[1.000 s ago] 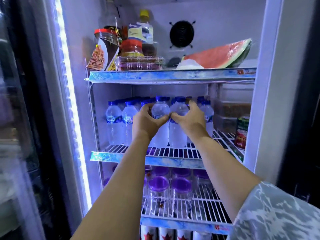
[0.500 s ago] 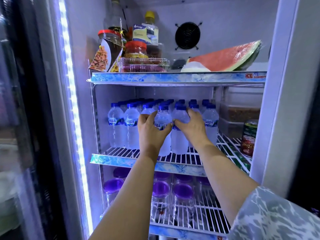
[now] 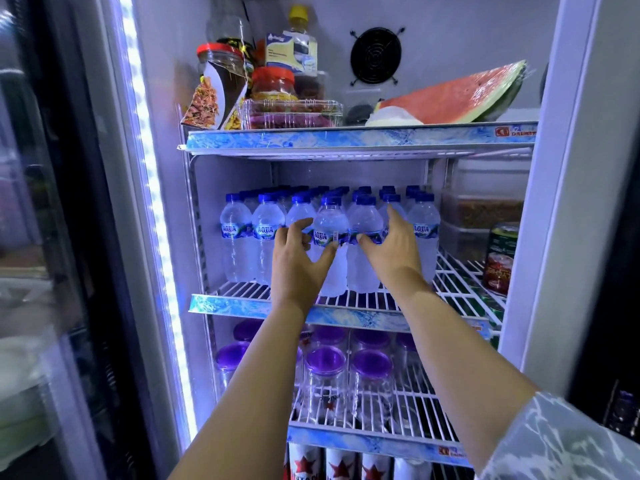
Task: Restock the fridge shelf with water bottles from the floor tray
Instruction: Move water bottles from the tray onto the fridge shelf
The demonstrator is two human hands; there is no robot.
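Several small blue-capped water bottles (image 3: pixel 239 233) stand in rows on the fridge's middle wire shelf (image 3: pixel 239 304). Two of them stand at the front: one bottle (image 3: pixel 330 216) and its right-hand neighbour (image 3: pixel 366 220). My left hand (image 3: pixel 298 268) is open with spread fingers, its thumb resting against the first front bottle. The fingers of my right hand (image 3: pixel 391 258) are stretched out beside the neighbour, with the thumb on its label. Both bottles rest on the shelf. The floor tray is out of view.
The top shelf holds jars (image 3: pixel 221 64), a clear box and a watermelon slice (image 3: pixel 457 98). On the middle shelf, right of the bottles, are plastic containers (image 3: pixel 481 209) and a tin can (image 3: pixel 500 258). Purple-lidded cups (image 3: pixel 325 365) fill the shelf below. The glass door (image 3: pixel 52 237) stands open on the left.
Both hands slid down from the bottles' necks to their labels and loosened, fingers now spread. The two front bottles now stand on the shelf. The view has moved closer.
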